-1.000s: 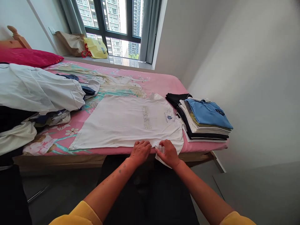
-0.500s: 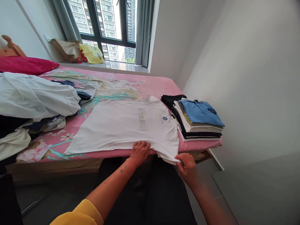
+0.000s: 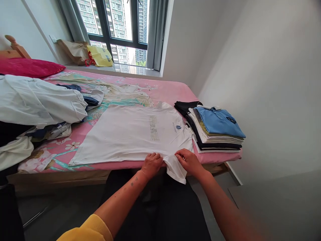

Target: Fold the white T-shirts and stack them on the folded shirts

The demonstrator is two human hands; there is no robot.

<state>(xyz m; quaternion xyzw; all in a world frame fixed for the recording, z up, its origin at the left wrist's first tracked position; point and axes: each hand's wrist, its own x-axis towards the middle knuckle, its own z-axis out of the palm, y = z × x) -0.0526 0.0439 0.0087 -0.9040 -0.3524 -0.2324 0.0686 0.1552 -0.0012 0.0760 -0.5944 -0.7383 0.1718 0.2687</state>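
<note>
A white t-shirt [image 3: 130, 134] with a small blue chest logo lies spread flat on the pink floral bed [image 3: 165, 90]. One sleeve [image 3: 175, 170] hangs over the near bed edge. My left hand [image 3: 150, 164] presses with curled fingers on the shirt's near edge, just left of the sleeve. My right hand [image 3: 189, 160] pinches the shirt at the shoulder seam, right of the sleeve.
A stack of folded clothes [image 3: 215, 130], topped by a blue polo, sits at the bed's right end. A heap of unfolded garments [image 3: 37, 107] covers the left side, near a red pillow [image 3: 27, 67]. Paper and yellow bags [image 3: 100, 55] rest on the windowsill. Grey floor lies to the right.
My right hand held the sleeve's hem out past the bed edge half a second ago; it has moved back up to the shoulder, and the sleeve now hangs down. The left hand stayed put.
</note>
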